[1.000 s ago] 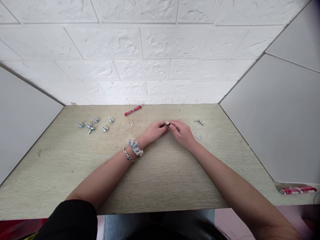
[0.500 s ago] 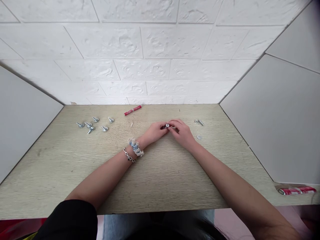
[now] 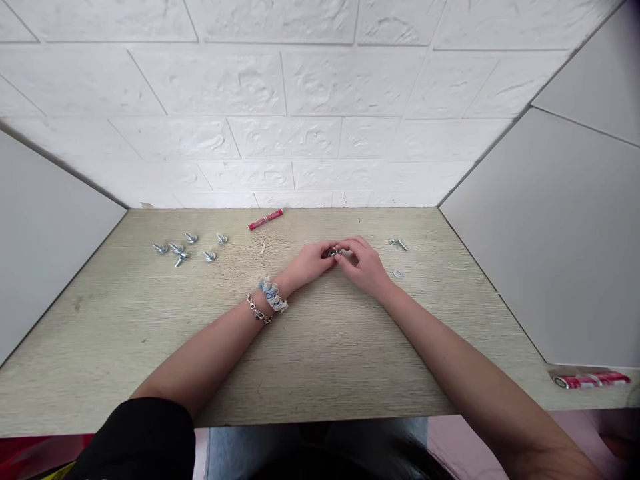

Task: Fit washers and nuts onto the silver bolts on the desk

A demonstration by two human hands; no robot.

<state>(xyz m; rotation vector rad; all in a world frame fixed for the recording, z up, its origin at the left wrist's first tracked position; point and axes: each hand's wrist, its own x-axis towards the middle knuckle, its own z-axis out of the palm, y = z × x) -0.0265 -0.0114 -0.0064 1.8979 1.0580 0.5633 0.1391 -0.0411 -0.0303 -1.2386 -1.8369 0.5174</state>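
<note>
Backing everything at 12 o'clock, a white brick-pattern wall [image 3: 315,87] meets a pale wood-grain tabletop [image 3: 330,360], w/ things set to either side, prob. to keep groups apart & w/in reach. Taking the hands as clock centre: L hand [image 3: 310,264] comes in from abt 8, R hand [image 3: 367,268] from abt 4, prob. meeting so one steadies what the other grips. L thumb & fingers are pinched on a small metal part [image 3: 335,253] at centre; R hand is curled, fingertips nearly together, touching its right side. Exact form of part can't be told, mostly covered. Red tube [image 3: 265,220] lies at 10, second red tube [image 3: 593,380] at 4, near tabletop's edge. Approx. six bolts [image 3: 209,256] sit at 9, tilted, shanks pointing diff. ways, prob. resting on wide heads or washers. Loose screw [image 3: 402,245] at 3, apparent nut [image 3: 393,242] just beside; flat washer [image 3: 398,273] a bit past 3.
</note>
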